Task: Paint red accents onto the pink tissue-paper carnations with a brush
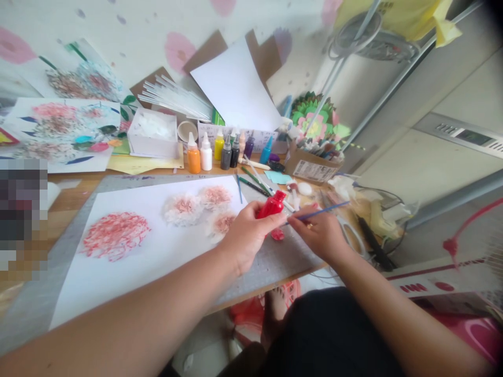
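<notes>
My left hand (247, 235) is wrapped round a red paint bottle (273, 205), tilted, with its neck up and no cap on it. In my right hand (324, 233) is a thin blue-handled paintbrush (332, 208), pinched near its lower end close to the bottle; its tip is hard to make out. A patch of red paint (277, 234) shows on the grey mat (271, 267) below the bottle. To the left lies a white sheet (129, 283) bearing a red textured flower (116, 234) and several pale flowers with brownish-pink centres (184, 204).
Several paint bottles (206, 152) line the back of the table. A white box (153, 131), a cardboard box of tools (314, 165) and pencils (254, 184) stand or lie around the mat. Scissors (351, 238) are at the right. Flower pictures (58, 123) lean at the back left.
</notes>
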Motion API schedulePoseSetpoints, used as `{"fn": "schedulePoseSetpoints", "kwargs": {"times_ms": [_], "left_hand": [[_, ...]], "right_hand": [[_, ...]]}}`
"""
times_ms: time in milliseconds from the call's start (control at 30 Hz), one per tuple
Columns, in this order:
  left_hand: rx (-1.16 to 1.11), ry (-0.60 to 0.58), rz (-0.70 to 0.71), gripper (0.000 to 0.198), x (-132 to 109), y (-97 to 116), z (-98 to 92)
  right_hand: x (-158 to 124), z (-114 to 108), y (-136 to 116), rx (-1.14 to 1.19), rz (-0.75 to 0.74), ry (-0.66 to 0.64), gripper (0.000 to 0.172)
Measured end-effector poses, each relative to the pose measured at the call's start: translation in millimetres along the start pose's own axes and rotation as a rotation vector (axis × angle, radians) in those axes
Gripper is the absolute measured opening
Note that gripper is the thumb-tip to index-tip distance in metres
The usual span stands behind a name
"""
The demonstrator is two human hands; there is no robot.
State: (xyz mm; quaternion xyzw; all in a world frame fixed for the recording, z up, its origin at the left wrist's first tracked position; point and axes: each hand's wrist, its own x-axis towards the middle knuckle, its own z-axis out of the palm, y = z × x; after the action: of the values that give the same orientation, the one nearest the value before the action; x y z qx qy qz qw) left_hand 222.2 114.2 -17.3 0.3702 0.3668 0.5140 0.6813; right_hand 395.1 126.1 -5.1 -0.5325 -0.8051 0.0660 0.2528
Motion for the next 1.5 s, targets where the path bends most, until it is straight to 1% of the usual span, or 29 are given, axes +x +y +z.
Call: {"fn": "schedulePoseSetpoints", "kwargs": {"times_ms": [500,667,867,1033,1167,1233,1500], "left_hand": [[-0.007,-0.004,0.002,0.028,-0.5,0.6,0.7],[-0.007,0.000,0.000,0.027,-0.1,1.6,1.3],[-0.005,0.008,-0.001,0.029,-0.8,2.2,0.9],[-0.005,0.008,-0.001,0.028,-1.1,2.6,1.6],[-0.006,0.012,0.006,0.028,-0.9,2.6,1.5],[-0.009,0.007,0.005,0.028,-0.7,2.5,1.3],[-0.013,0.004,-0.007,0.028,-0.8,2.4,1.7]], "right_hand": [[1.4,1.3,-2.8,-0.005,-0.010,-0.030,0.028],[1.4,2.0,-0.9,-0.018,-0.002,-0.010,0.027],[0.5,0.8,1.2,-0.048,0.005,0.021,0.027],[-0.1,-0.3,0.9,-0.067,0.003,0.015,0.029],[-0.8,0.1,2.6,-0.074,-0.009,0.004,0.026],[-1.1,0.2,3.5,-0.074,-0.008,0.013,0.027],[0.2,-3.6,0.6,-0.049,0.033,0.009,0.030]]}}
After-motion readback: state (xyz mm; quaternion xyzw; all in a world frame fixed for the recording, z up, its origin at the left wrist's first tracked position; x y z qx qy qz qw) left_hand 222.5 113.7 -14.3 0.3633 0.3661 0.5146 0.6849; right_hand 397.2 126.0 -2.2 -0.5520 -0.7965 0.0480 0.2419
